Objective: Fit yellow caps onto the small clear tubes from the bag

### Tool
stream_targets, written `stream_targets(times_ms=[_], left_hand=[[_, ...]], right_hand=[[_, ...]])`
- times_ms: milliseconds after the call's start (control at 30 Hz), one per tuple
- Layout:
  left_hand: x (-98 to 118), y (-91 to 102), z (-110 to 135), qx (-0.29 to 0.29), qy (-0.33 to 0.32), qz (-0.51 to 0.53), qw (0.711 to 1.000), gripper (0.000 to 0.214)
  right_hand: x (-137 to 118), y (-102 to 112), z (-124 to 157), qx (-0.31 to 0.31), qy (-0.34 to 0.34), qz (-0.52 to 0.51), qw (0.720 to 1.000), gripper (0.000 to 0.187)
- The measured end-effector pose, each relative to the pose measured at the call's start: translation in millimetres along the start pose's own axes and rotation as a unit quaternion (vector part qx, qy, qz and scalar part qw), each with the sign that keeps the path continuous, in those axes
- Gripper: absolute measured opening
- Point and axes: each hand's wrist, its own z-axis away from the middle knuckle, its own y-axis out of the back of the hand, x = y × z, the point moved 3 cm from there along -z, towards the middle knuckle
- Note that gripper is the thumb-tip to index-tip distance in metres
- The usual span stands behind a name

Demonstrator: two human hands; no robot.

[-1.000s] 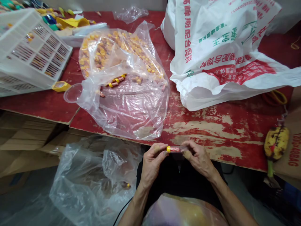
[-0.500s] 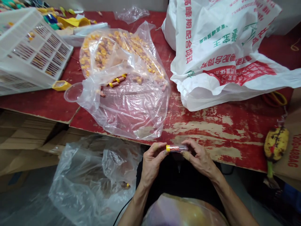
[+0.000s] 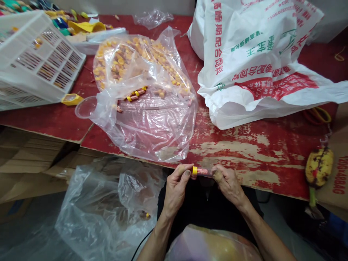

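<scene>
In front of my lap, at the table's near edge, a small clear tube [image 3: 202,171] with a yellow cap and a red-and-white patterned inside lies level between my hands. My left hand [image 3: 177,183] has its thumb and fingers closed at the capped end, their tips touching the cap. The clear far end is pinched by my right hand [image 3: 227,183], whose fingers cover the tip. Beyond my hands, a clear plastic bag [image 3: 160,127] lies on the table, holding many yellow-capped pieces [image 3: 119,59], with several patterned tubes [image 3: 136,93] near its middle.
A white slatted basket [image 3: 40,65] leans at left, beside a yellow scoop-like piece [image 3: 72,99] and a clear round cup [image 3: 85,107]. A printed white sack [image 3: 258,65] stands at right. A yellow fruit-shaped item [image 3: 319,168] hangs near a carton [image 3: 339,163]. Clear plastic [image 3: 89,214] hangs below.
My right thumb and fingers have closed in over the tube's clear end. My left thumb has shifted slightly back from the cap, and the tube has moved a little to the right.
</scene>
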Motion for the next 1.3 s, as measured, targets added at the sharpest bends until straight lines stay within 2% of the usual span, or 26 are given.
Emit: stream_targets(times_ms=[100,167,333,433,500,667,800,900,1100,1167,1300], left_hand=[[-1.6,-1.2,0.7,-0.001,0.025,0.034,0.999,0.029],[-3.1,-1.6,1.6,-0.011,0.046,0.052,0.998,0.033],[-6.0,-1.5,4.4,-0.024,0.08,0.074,0.994,0.036],[-4.8,-0.6,5.0,-0.028,0.072,0.072,0.994,0.032],[-2.0,0.7,4.8,-0.032,0.06,0.075,0.995,0.028],[6.4,2.7,3.4,-0.048,0.018,0.058,0.997,0.023],[7.9,0.3,3.8,-0.057,0.01,0.059,0.997,0.022],[9.4,-2.1,5.5,-0.062,0.002,0.05,0.997,0.02],[14.3,3.5,6.4,-0.045,-0.05,-0.045,0.997,0.02],[11.1,6.5,6.0,-0.051,-0.036,-0.024,0.998,0.021],[1.8,7.8,5.7,-0.048,0.009,0.103,0.994,0.023]], right_hand=[[7.0,-1.3,2.0,-0.006,-0.054,-0.107,0.993,0.037],[6.8,-0.8,3.8,-0.007,-0.054,-0.134,0.989,0.032],[-3.8,0.4,6.5,-0.004,0.02,-0.072,0.997,0.019],[-9.7,1.5,6.7,0.019,0.098,-0.026,0.995,0.017],[-11.2,2.1,6.9,0.03,0.127,-0.026,0.991,0.018],[-10.6,0.8,6.9,0.025,0.129,-0.041,0.99,0.019],[-10.6,0.3,5.9,0.019,0.133,-0.007,0.991,0.023],[-11.8,1.3,5.7,0.017,0.142,0.016,0.99,0.019],[-24.5,-1.6,5.6,0.052,0.235,0.079,0.967,0.03],[-27.0,-4.6,4.0,0.05,0.251,0.08,0.963,0.033],[-23.2,-5.8,2.2,0.039,0.221,0.044,0.974,0.031]])
